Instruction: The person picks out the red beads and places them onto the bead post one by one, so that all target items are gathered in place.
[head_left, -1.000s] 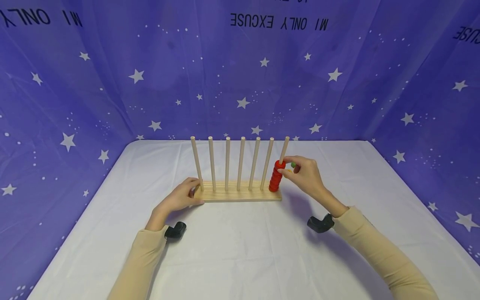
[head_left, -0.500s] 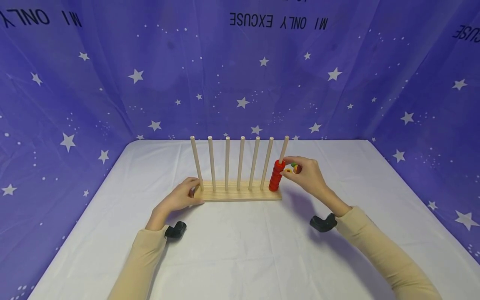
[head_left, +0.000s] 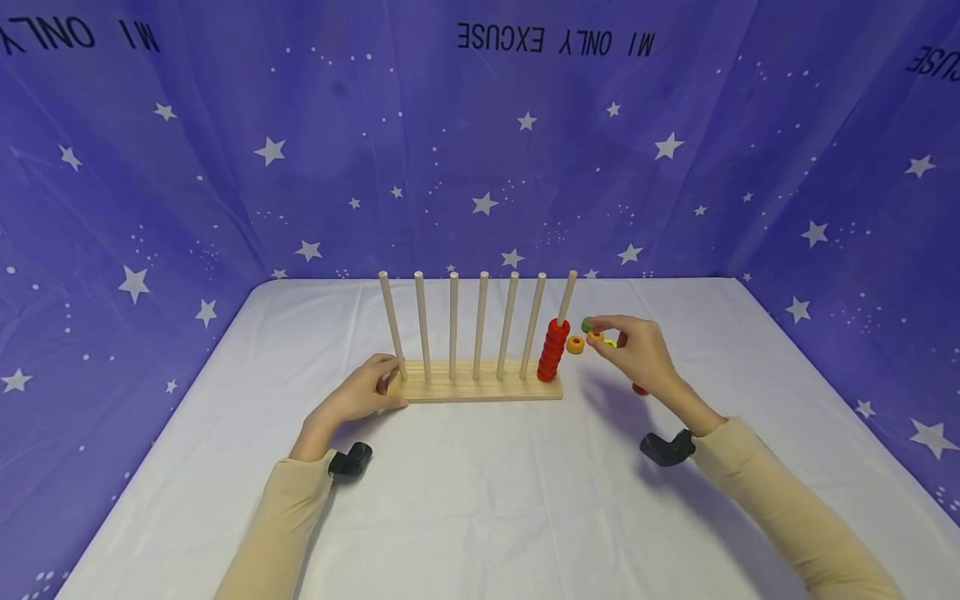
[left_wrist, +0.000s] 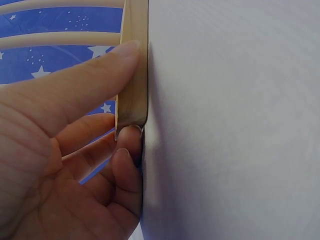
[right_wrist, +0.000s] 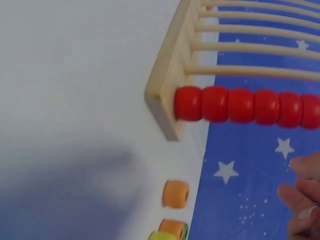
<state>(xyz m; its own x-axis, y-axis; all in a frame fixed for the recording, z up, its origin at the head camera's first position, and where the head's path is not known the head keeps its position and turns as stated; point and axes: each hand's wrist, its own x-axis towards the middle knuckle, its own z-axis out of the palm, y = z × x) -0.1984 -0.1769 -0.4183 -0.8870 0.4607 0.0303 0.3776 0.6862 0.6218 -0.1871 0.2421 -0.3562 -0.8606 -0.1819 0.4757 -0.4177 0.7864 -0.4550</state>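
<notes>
A wooden peg rack (head_left: pixel 480 392) with several upright rods stands on the white cloth. Around its left end, my left hand (head_left: pixel 363 390) grips the base, thumb on the front edge and fingers at the end and behind, as the left wrist view shows. Several red beads (head_left: pixel 552 350) are stacked on the rightmost rod; the other rods are bare. My right hand (head_left: pixel 633 352) hovers just right of that stack, fingers loosely bent and apart, with nothing between them in the right wrist view. Below it on the cloth lie an orange bead (right_wrist: pixel 175 194) and more beads.
Another orange bead (right_wrist: pixel 172 228), a yellow bead (right_wrist: pixel 163 236) and a green bead (head_left: pixel 587 325) lie close together right of the rack. A red bead (head_left: pixel 640 388) shows partly from under the right wrist. A purple star-print curtain (head_left: pixel 480 167) surrounds the table.
My right hand has let go of the top of the red stack and moved right, uncovering loose beads. The left hand and the rack have stayed put.
</notes>
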